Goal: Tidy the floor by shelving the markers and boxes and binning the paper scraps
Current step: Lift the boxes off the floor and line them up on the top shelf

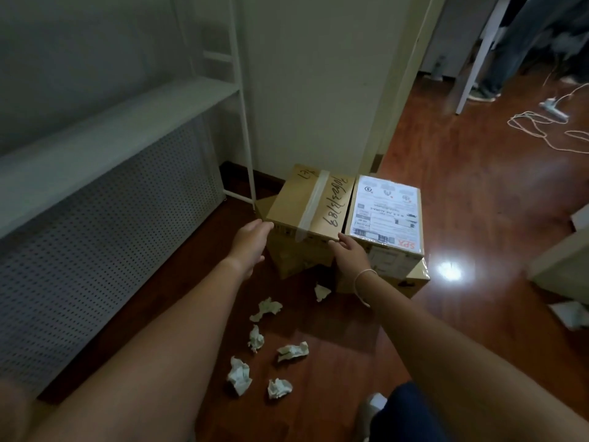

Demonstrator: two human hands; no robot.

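Note:
Two cardboard boxes stand side by side on the wooden floor by the wall. The left box (310,202) is taped and has black handwriting on its lid. The right box (387,212) bears a white shipping label. My left hand (250,239) presses against the left box's near left corner, and my right hand (349,253) grips its near right corner, in the gap between the two boxes. Several crumpled paper scraps (266,309) lie on the floor in front of the boxes. No markers are in view.
A white metal shelf unit (127,116) with a perforated panel runs along the left wall. White cables and a power strip (553,108) lie on the floor at the far right, near a person's legs (497,59). White furniture edges (561,266) stand at the right.

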